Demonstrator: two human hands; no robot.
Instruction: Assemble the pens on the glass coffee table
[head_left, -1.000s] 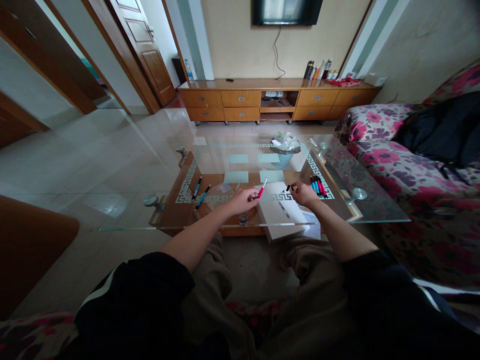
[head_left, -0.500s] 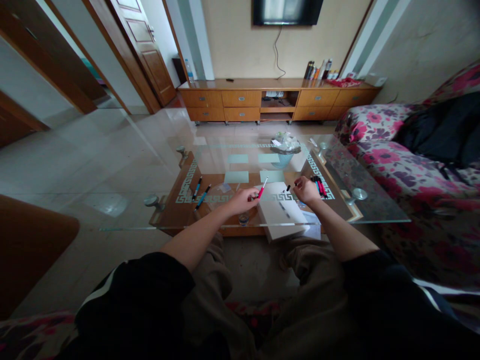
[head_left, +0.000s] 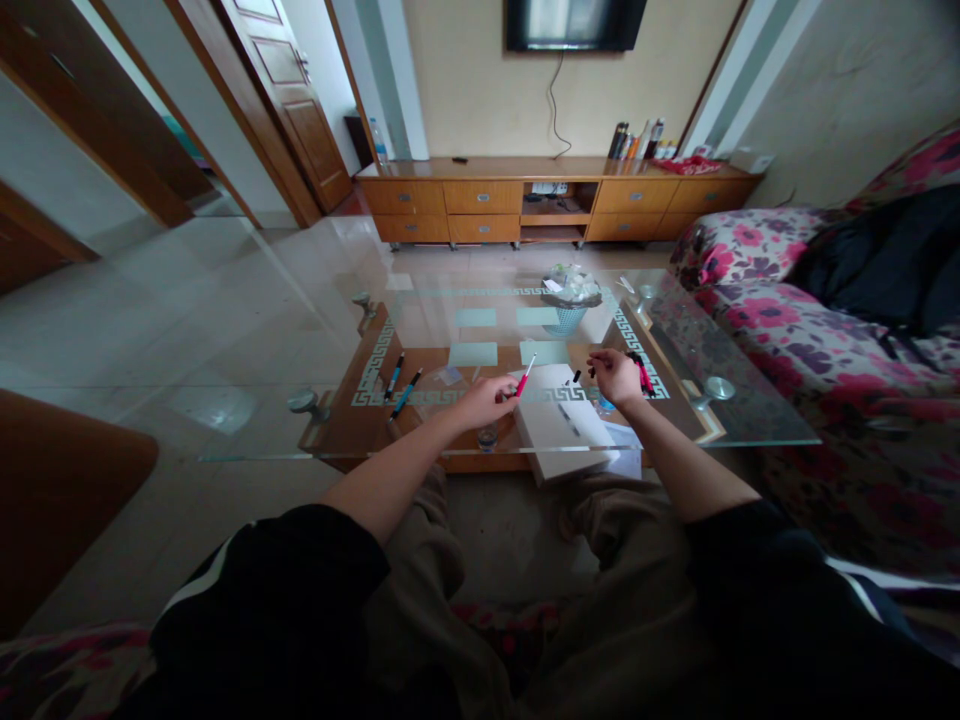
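Note:
Between the fingers of my left hand [head_left: 487,402] is a red pen barrel [head_left: 522,384], tilted up, with a thin whitish refill standing out of its top. My right hand [head_left: 618,379] is over the right part of the glass table, its fingers pinched on a small dark piece [head_left: 592,371] too small to name. Just left of those fingertips lies a short black part [head_left: 577,377]. Several red and black pens [head_left: 645,376] lie beyond my right hand, which partly covers them. Two blue and black pens [head_left: 406,394] rest on the left of the table.
A white box [head_left: 559,432] and papers [head_left: 625,450] show near the front edge of the glass table [head_left: 247,455]. A small round container [head_left: 487,438] is beside the box. Farther back is a lined waste basket [head_left: 568,318]; a floral sofa [head_left: 780,320] stands on the right.
My right hand has shifted slightly right and turned, covering more of the red pens. My left hand and its pen have hardly moved.

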